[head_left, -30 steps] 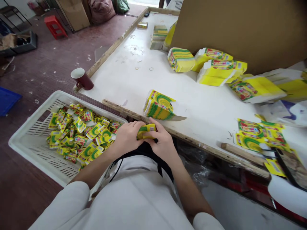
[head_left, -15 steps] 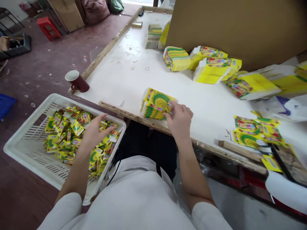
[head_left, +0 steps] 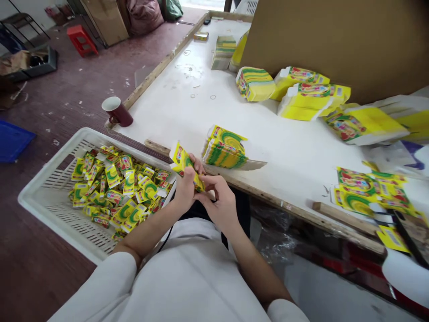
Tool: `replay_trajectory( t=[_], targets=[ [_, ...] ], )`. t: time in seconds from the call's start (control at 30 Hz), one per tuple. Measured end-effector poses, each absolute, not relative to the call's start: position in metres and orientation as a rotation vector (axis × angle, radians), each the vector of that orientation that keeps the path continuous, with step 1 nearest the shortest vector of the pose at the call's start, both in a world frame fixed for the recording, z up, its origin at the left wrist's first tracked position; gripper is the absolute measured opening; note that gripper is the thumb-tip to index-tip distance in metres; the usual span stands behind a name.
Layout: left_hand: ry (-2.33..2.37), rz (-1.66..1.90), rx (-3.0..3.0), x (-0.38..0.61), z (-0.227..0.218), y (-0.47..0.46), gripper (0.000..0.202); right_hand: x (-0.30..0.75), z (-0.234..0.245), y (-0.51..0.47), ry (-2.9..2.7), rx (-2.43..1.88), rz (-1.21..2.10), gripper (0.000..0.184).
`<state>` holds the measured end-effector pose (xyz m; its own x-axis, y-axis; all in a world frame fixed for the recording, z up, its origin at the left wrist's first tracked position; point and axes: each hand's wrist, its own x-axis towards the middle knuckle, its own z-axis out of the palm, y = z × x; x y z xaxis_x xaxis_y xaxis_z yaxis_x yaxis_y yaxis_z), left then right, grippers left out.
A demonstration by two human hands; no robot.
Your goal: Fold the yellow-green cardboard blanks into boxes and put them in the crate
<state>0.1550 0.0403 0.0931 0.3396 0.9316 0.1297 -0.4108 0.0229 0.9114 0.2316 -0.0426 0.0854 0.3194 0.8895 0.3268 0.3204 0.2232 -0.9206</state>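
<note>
Presently I have the small yellow-and-green cardboard box (head_left: 181, 157) at the white, wood-rimmed table's (head_left: 161, 109) near edge; my left hand (head_left: 186, 188) curls round its middle, my right hand (head_left: 218, 200) pinches its lower end. Too strong squeezing may crumple the card; a careless knuckle may topple the yellow-and-green cardboard stack (head_left: 225, 150) just beyond.

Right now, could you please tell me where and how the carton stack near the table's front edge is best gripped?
Probably pinch the carton stack by its right end, coming from the right: pale flaps jut out there, offering an edge, while its near side sits close to the wooden rail. The right hand would suit.
</note>
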Motion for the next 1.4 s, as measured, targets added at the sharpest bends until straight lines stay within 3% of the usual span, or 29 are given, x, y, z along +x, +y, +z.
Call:
replay_trajectory(
  t=[0.1, 0.27, 0.47, 0.5, 0.57, 0.63, 0.7, 0.87, 0.93, 1.03, 1.07, 1.2, 1.3, 1.4],
  targets=[
    [0.674, 1.074, 1.195, 0.139, 0.074, 0.041, 0.065, 0.242, 0.086, -0.04, -1.195, -1.357, 0.549, 0.019],
    [0.831, 0.932, 1.302, 0.105, 0.065, 0.056, 0.043, 0.268, 0.089, -0.044, -1.227, -1.373, 0.432, 0.01],
    [0.587, 0.512, 1.798, 0.084, 0.116, 0.075, 0.105, 0.277, 0.09, -0.051, -1.602, -1.462, -0.07, 0.029],
    [0.595, 0.405, 1.938, 0.085, 0.121, 0.072, 0.108, 0.274, 0.089, -0.052, -1.642, -1.452, -0.112, 0.03],
    [0.653, 0.232, 2.147, 0.091, 0.123, 0.063, 0.095, 0.268, 0.085, -0.053, -1.567, -1.446, -0.141, 0.031],
    [0.722, 0.23, 2.24, 0.098, 0.118, 0.052, 0.074, 0.261, 0.08, -0.052, -1.288, -1.462, -0.061, 0.057],
    [0.737, 0.347, 2.291, 0.104, 0.11, 0.043, 0.065, 0.255, 0.075, -0.05, -1.013, -1.412, 0.205, 0.08],
    [0.515, 0.511, 2.413, 0.107, 0.094, 0.034, 0.081, 0.251, 0.071, -0.045, -0.886, -1.081, 1.221, 0.064],
    [0.469, 0.564, 2.428, 0.106, 0.09, 0.034, 0.072, 0.25, 0.071, -0.044, -0.863, -1.051, 1.237, 0.069],
    [0.526, 0.565, 2.384, 0.105, 0.085, 0.037, 0.063, 0.25, 0.071, -0.045, -1.027, -1.141, 0.955, 0.083],
    [0.542, 0.571, 2.355, 0.106, 0.083, 0.038, 0.066, 0.251, 0.07, -0.046, -1.164, -1.182, 0.871, 0.081],
    [0.605, 0.627, 2.276, 0.107, 0.083, 0.045, 0.09, 0.258, 0.066, -0.051, -1.58, -1.278, 0.579, 0.041],
    [0.733, 0.538, 2.304, 0.104, 0.09, 0.048, 0.079, 0.271, 0.066, -0.053, -1.592, -1.274, 0.507, 0.035],
    [0.78, 0.472, 2.375, 0.102, 0.097, 0.046, 0.072, 0.282, 0.071, -0.054, -1.681, -1.294, 0.646, 0.035]
  ],
)
